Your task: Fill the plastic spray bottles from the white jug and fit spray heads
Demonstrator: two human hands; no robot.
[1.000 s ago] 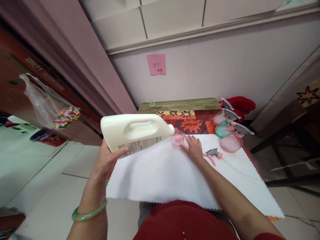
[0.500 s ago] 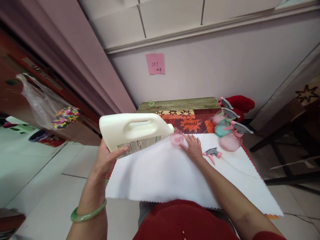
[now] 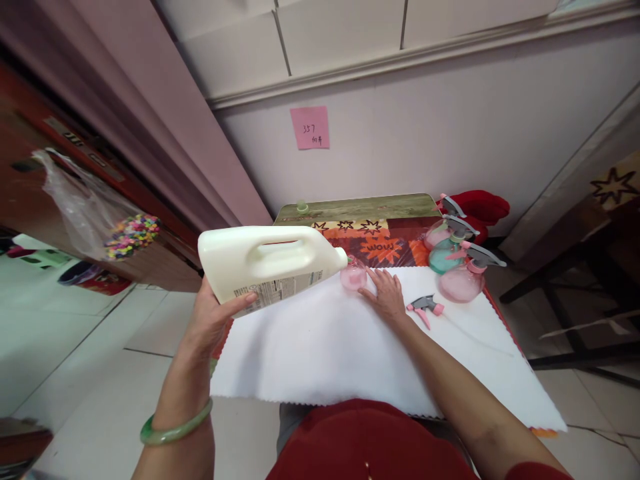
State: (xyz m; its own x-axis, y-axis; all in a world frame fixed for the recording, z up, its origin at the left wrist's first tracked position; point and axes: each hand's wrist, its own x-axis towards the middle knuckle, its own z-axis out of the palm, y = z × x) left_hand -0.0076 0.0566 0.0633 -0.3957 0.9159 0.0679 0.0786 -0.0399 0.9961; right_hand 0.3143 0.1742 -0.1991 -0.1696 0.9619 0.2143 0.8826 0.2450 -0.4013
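Pink round spray bottle point(image 3: 354, 277), headless, stands upright near the far edge of the white cloth point(image 3: 310, 353). Its neck is met from the left by the mouth of a cream plastic jug point(image 3: 230, 257), tilted nearly flat; contact between mouth and neck cannot be told. The jug's base end is clamped in the left hand point(image 3: 213, 310), thumb pressed across the label, fingers hidden behind. The bottle's right side is touched by the right hand point(image 3: 387, 293), thumb and forefinger parted around it; whether it is pinched cannot be told.

A grey-and-pink trigger sprayer point(image 3: 426, 307) is laid just right of that hand, its thin tube pointed toward the cloth's right edge. Beyond it, close to that edge, a near pink spray bottle point(image 3: 463, 285), a teal spray bottle point(image 3: 441, 257) and a far pink spray bottle point(image 3: 435, 237) are lined up, blocking that side.

Open room is found across the cloth between the forearms, down to its scalloped near edge. By the table's far-left corner a small green cap point(image 3: 302, 207) is seen, near the wall point(image 3: 400, 153).
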